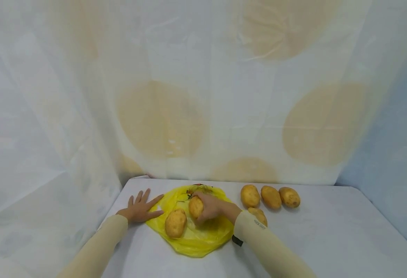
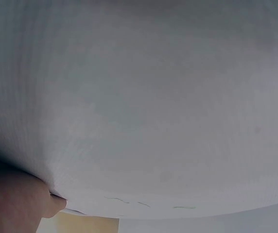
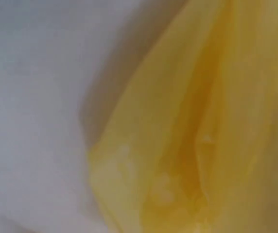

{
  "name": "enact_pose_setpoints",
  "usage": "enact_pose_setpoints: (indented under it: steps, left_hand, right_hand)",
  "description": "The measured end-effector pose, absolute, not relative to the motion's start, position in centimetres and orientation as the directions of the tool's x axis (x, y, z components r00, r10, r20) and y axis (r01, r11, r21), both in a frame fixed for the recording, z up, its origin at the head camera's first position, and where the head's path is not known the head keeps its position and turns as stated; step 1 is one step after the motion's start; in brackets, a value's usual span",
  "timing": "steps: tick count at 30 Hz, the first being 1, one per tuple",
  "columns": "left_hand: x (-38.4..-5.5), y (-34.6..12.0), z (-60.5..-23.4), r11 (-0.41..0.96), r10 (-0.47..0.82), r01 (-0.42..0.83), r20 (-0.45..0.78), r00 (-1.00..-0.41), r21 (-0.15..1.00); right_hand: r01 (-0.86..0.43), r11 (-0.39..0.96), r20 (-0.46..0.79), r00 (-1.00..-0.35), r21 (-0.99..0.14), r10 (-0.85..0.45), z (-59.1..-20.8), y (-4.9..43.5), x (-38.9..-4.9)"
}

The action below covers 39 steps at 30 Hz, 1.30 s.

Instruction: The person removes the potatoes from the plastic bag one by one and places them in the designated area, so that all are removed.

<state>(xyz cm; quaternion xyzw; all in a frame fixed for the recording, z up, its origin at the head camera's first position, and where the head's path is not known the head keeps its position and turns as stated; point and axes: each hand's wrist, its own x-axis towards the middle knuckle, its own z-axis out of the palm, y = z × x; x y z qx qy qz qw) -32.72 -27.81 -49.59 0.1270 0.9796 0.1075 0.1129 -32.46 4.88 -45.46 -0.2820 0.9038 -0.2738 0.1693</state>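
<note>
A yellow plastic bag [image 1: 196, 247] lies spread on the white table, and its folds fill much of the right wrist view. My right hand [image 1: 208, 207] grips a potato [image 1: 195, 207] over the middle of the bag. To the left of that one, another potato [image 1: 175, 223] rests on the bag. My left hand [image 1: 139, 208] lies with fingers spread at the bag's left edge, the thumb side touching the yellow plastic. In the left wrist view only part of the left hand [image 2: 15, 204] shows at the lower left corner.
Right of the bag three potatoes stand in a row: one potato [image 1: 250, 196], a middle potato [image 1: 271, 197] and a right potato [image 1: 289, 197]. Another potato [image 1: 259, 217] is partly hidden behind my right sleeve. A spotted curtain [image 1: 224, 116] hangs behind the table [image 1: 328, 231].
</note>
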Motion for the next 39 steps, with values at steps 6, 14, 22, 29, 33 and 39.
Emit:
enact_pose_setpoints:
  steps: [6, 14, 22, 29, 33, 39]
  left_hand:
    - [-33.3, -28.1, -49.8, 0.943, 0.274, 0.223, -0.194, -0.942, 0.245]
    - [-32.9, -27.9, -50.0, 0.944, 0.272, 0.223, -0.190, -0.943, 0.245]
    - [-32.2, -28.2, -50.3, 0.936, 0.280, 0.228, -0.175, -0.944, 0.269]
    - [-32.1, -28.0, -50.1, 0.944, 0.267, 0.211, -0.210, -0.940, 0.255]
    - [-32.4, -27.8, -50.2, 0.948, 0.257, 0.202, -0.216, -0.942, 0.246]
    - [-33.0, -28.0, -50.1, 0.950, 0.252, 0.200, -0.212, -0.944, 0.241]
  right_hand:
    - [-0.432, 0.685, -0.144, -0.777, -0.587, -0.613, -44.9, 5.0, -32.4]
    - [-0.444, 0.658, -0.128, -0.763, -0.609, -0.633, -44.5, 5.4, -31.7]
    - [-0.435, 0.643, -0.120, -0.764, -0.631, -0.634, -44.6, 5.9, -30.8]
    - [-0.458, 0.621, -0.086, -0.758, -0.635, -0.647, -44.3, 6.6, -30.7]
    - [-0.458, 0.622, -0.080, -0.762, -0.635, -0.643, -43.8, 7.0, -30.6]
    - [-0.467, 0.627, -0.076, -0.762, -0.624, -0.643, -43.2, 7.4, -30.7]
